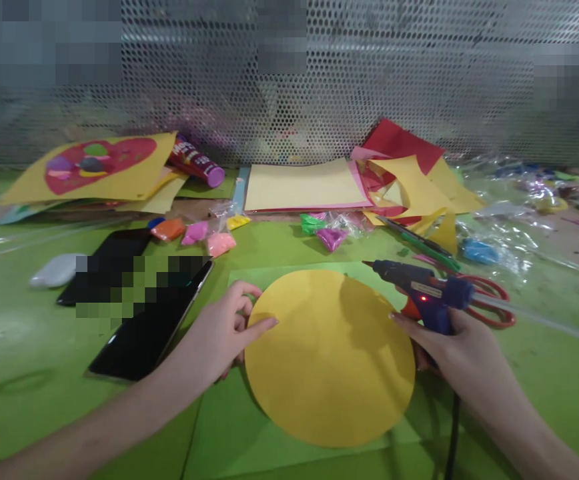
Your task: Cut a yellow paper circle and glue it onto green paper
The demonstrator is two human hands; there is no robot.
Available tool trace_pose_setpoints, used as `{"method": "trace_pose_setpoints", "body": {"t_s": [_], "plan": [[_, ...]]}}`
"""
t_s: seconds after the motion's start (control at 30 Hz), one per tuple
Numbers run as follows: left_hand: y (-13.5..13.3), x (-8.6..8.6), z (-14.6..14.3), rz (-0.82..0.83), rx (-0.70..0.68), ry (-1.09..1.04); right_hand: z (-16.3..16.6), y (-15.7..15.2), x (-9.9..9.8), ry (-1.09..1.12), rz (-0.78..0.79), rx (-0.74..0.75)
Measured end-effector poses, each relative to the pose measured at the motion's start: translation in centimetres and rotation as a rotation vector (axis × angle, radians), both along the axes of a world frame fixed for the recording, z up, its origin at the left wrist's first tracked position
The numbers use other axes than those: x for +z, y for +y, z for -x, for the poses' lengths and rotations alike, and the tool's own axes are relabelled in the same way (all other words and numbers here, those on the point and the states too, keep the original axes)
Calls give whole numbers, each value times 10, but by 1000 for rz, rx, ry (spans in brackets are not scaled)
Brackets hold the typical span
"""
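A yellow paper circle (329,360) is held over a light green paper sheet (229,433). My left hand (234,320) pinches the circle's left edge, thumb on top and fingers curled beneath. My right hand (454,353) is closed round the handle of a blue hot glue gun (429,293), and its thumb tip rests on the circle's right edge. The gun's nozzle points left, a red light glows on its side, and a clear glue stick (534,310) sticks out of the back. Red-handled scissors (499,303) lie partly hidden behind the gun.
Two dark phones (154,333) (109,260) and a white rounded object (59,270) lie left. Small coloured clay packets (222,243), paper sheets (299,187), yellow scraps (409,187), a green-handled cutter (424,247) and plastic wrappers (514,233) line the back, before a perforated metal panel (279,100).
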State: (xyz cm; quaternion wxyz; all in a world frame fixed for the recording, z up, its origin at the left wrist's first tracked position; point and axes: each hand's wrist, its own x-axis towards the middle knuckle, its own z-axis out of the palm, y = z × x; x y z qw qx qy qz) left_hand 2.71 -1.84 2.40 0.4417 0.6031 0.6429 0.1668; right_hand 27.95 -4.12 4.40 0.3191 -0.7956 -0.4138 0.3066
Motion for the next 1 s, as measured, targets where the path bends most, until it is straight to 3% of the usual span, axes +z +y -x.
{"method": "trace_pose_setpoints", "body": {"t_s": [0.77,1.0], "plan": [[-1,10,-2,-30,-125,138,7,7,6,65,-44,-68],[-1,11,-1,-142,-169,243,-8,-13,10,65,-87,-75]]}}
